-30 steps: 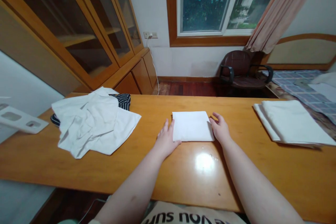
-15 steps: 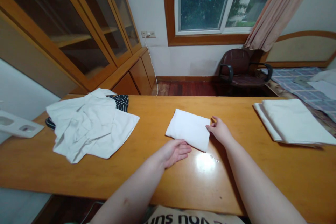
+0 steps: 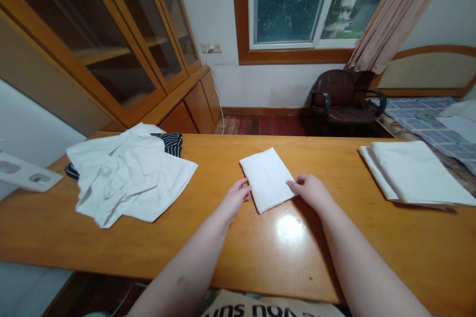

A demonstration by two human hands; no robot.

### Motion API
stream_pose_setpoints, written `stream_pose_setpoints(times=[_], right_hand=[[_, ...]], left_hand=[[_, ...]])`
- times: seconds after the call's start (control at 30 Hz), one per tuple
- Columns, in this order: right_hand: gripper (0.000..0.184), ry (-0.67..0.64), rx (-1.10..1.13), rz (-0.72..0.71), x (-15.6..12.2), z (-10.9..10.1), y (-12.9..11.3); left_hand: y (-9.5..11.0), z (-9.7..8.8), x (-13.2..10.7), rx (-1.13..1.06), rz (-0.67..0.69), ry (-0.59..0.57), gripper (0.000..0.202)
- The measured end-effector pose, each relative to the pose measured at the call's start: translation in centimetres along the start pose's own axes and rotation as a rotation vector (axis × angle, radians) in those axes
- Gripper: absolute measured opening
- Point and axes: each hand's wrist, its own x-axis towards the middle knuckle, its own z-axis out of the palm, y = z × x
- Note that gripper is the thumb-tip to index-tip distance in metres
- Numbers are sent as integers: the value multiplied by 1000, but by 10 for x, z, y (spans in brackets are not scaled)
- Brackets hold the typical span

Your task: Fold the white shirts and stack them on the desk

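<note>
A small folded white cloth (image 3: 266,177) lies turned at an angle on the wooden table (image 3: 238,252), in the middle. My left hand (image 3: 234,199) touches its left edge with fingers loosely curled. My right hand (image 3: 310,190) pinches the cloth's right edge between thumb and fingers. Both forearms reach in from the bottom of the view.
A crumpled heap of white cloths (image 3: 126,173) over a striped dark garment (image 3: 171,141) lies at the left. A stack of folded white cloths (image 3: 412,171) sits at the right. A white object (image 3: 24,173) juts in at far left. Beyond the table stand a brown chair (image 3: 344,99) and a bed (image 3: 439,119).
The folded cloth has been rotated clockwise from square to slanted. My left hand left its side, dropped near the front corner, then returned to the left edge; my right hand stayed on the right edge.
</note>
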Motion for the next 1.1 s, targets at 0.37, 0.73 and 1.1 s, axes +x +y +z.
stream_pose_setpoints(times=[0.37,0.73,1.1], right_hand=[[31,-285,909,144,-7,12,-14],[37,-293,968,40,-19,25,-30],[42,-708,1414,338,-19,20,-35]], left_hand=[[9,-5,1,-318,-219,-173,16],[4,11,-11,-432,-247,-290,60],[4,9,-13,-483,-138,-440,75]])
